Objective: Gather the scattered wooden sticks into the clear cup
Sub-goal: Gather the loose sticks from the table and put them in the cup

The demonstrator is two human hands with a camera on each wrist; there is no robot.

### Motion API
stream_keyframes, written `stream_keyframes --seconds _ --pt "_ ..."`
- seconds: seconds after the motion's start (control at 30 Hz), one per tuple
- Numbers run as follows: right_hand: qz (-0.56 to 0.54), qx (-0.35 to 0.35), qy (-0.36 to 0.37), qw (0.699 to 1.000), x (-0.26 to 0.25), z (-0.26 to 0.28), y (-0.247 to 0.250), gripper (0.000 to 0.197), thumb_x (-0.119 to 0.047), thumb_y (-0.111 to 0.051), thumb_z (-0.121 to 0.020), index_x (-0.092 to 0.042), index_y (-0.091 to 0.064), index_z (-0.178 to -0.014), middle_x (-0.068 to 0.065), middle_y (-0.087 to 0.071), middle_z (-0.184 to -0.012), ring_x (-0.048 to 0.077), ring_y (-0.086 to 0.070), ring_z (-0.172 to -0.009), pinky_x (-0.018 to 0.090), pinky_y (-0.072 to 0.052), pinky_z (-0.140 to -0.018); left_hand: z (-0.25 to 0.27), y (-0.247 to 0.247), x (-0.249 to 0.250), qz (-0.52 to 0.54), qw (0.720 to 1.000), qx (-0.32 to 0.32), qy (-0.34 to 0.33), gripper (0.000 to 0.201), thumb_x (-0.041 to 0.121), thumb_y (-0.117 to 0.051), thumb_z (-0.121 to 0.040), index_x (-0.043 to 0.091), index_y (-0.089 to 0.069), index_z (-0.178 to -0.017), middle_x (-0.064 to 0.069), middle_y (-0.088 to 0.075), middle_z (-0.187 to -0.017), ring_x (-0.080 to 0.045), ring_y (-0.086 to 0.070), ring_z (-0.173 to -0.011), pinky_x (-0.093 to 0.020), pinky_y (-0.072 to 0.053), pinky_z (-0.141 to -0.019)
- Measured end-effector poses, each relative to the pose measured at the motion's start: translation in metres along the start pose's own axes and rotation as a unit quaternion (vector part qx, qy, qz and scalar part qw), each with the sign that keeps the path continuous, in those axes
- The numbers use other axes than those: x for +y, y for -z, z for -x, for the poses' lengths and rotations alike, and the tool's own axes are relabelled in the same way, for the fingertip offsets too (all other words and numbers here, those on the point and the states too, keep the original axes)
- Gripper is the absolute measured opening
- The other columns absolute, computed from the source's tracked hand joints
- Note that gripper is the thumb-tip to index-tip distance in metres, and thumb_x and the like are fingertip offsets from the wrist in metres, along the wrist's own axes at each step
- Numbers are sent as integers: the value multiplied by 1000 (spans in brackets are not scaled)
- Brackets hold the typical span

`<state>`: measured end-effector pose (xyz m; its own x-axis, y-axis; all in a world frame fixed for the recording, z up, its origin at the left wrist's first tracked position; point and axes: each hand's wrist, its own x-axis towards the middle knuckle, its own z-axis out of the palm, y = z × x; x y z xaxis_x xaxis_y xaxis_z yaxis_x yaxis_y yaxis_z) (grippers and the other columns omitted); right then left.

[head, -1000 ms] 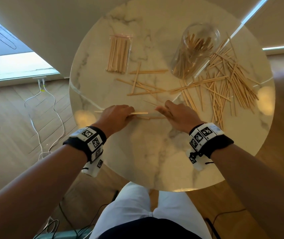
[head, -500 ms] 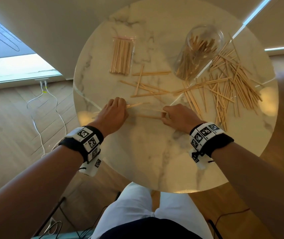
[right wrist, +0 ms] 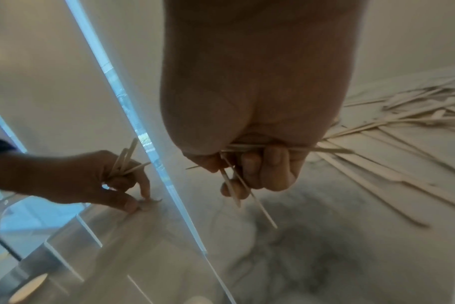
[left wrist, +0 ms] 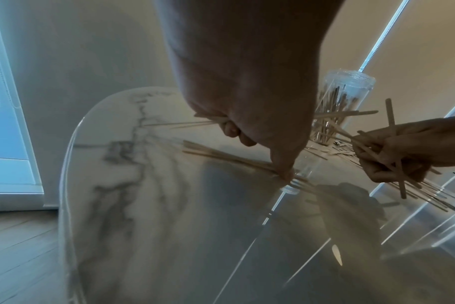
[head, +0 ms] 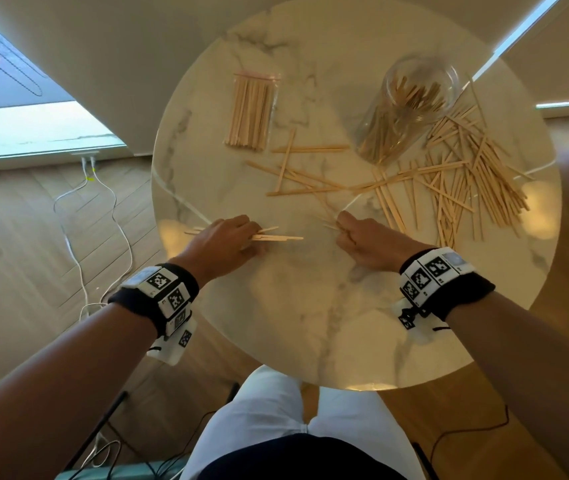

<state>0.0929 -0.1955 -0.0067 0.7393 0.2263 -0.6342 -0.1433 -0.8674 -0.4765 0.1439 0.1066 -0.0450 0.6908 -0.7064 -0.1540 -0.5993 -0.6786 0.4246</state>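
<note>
Both hands collect sticks before the trip to the cup [head: 411,109]: left hand [head: 224,242] pinches a few sticks [head: 276,236], right hand [head: 362,240] clutches another bundle [right wrist: 249,185].

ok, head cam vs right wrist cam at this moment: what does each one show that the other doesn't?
Head view only: the clear cup partly filled with sticks, the bagged sticks at far left, and the whole round table.

Right wrist view only: the underside of the right hand, fingers curled round a few sticks; from above only its back shows.

Both: the left hand holding its own sticks with fingertips down on the marble, and the loose pile to the right.
</note>
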Motion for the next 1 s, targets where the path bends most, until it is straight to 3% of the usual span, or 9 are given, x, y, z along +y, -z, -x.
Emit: stream_keyframes --seconds 0.1,0.27,0.5,0.6,0.67,0.77,0.83,0.9,1.0 --pt "-49 4 -14 999 -2 1 0 14 -30 -33 -108 -20 -36 -98 10 -52 -69 26 -46 -59 39 -35 -60 -5 -2 -2 -2 1000 7 2 15 21 -75 -90 7 -69 -90 -6 -61 -80 -34 -66 -63 -41 -57 -58" --pt "-69 41 -26 996 -8 -2 -9 17 -32 -33 -109 -20 -40 -99 11 -56 -70 28 -50 -59 38 -35 -58 -6 -8 -1 -133 987 -22 -89 28 26 -43 -92 6 -63 -89 -10 -58 -81 -29 -60 -62 -42 -55 -55" --pt "-111 100 -29 988 -18 0 -23 18 -24 -36 -107 -12 -49 -102 13 -60 -71 26 -51 -59 36 -33 -55 -4 -19 10 -223 970 -20 -97 12 12 -56 -91 4 -58 -99 -12 -57 -91 -25 -56 -70 -37 -54 -60" --pt "-141 96 -29 985 -22 7 -28 22 -24 -35 -108 -25 -43 -88 5 -53 -66 20 -48 -55 33 -33 -55 -5 -19 12 -216 971 -27 -96 17 6 -61 -85 6 -50 -98 -11 -56 -83 -25 -56 -64 -37 -53 -56" --pt "-151 91 -31 984 -23 10 -32 26 -26 -34 -108 -30 -36 -82 4 -53 -68 26 -56 -62 39 -45 -59 -6 -17 14 -219 971 -42 -83 17 8 -61 -83 8 -49 -95 -9 -55 -79 -24 -57 -60 -35 -52 -53" --pt "-176 90 -41 980 -26 16 -37 19 -29 -34 -107 -23 -43 -92 11 -58 -72 40 -64 -72 55 -57 -73 -10 -18 15 -229 969 -64 -73 23 12 -61 -86 11 -41 -98 -9 -55 -81 -24 -59 -62 -36 -54 -55" --pt "-185 108 -45 976 -27 18 -39 17 -26 -33 -107 -17 -44 -97 14 -59 -72 37 -61 -65 53 -54 -65 -13 -18 16 -233 967 -76 -68 26 15 -60 -86 10 -40 -102 -9 -56 -84 -24 -61 -65 -36 -55 -57" --pt "-185 128 -40 974 -28 18 -41 15 -23 -33 -107 -17 -42 -96 9 -54 -66 26 -50 -55 42 -40 -52 -14 -19 18 -236 966 -89 -51 29 19 -57 -84 7 -42 -106 -10 -56 -88 -24 -60 -67 -34 -56 -56" --pt "-186 134 -39 973 -28 19 -42 16 -22 -33 -107 -17 -41 -93 5 -49 -64 20 -42 -53 34 -31 -53 -15 -22 18 -244 965 -82 -43 32 16 -52 -90 1 -42 -117 -16 -58 -103 -28 -61 -74 -39 -58 -61"
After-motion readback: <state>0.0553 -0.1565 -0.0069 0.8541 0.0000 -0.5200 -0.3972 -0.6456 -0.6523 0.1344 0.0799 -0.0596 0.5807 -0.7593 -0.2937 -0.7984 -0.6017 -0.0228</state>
